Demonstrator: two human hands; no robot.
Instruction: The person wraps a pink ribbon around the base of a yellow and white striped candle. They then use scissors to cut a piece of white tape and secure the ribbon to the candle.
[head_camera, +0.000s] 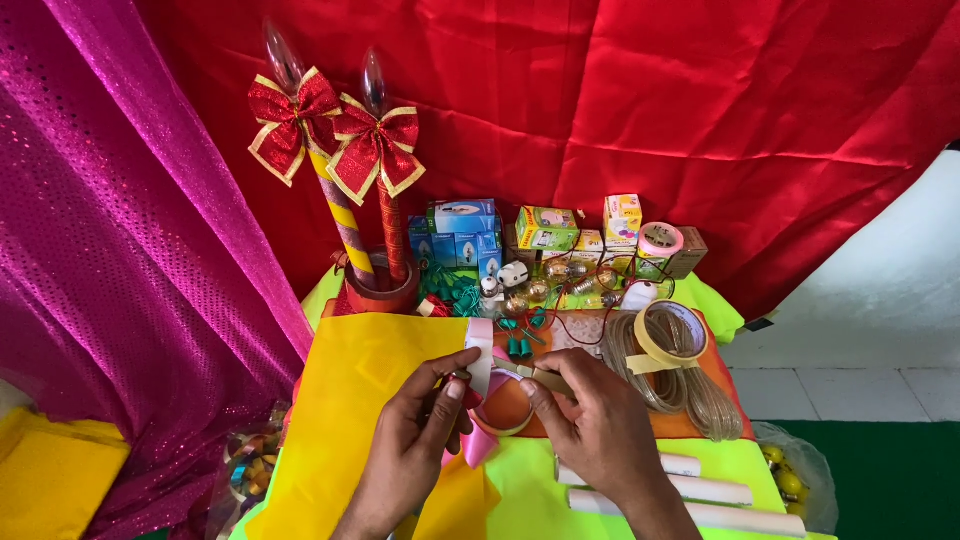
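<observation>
Pink ribbon (479, 392) runs upright between both pinching hands, left hand (420, 440) nearer its lower loop, right hand (590, 420) apparently gripping tape roll (505, 405).

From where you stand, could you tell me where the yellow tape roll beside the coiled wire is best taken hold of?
Grip the yellow tape roll across its rim from above, probably one finger through the open centre. It lies roughly flat on the coiled wire, hole facing up, clear of both hands.

Two bare hands and forearms are seen from above: the left hand (415, 430) and the right hand (590, 420). No sleeves are worn within view. Fingernails are kept short; rings or watches, if any, cannot be made out.
</observation>
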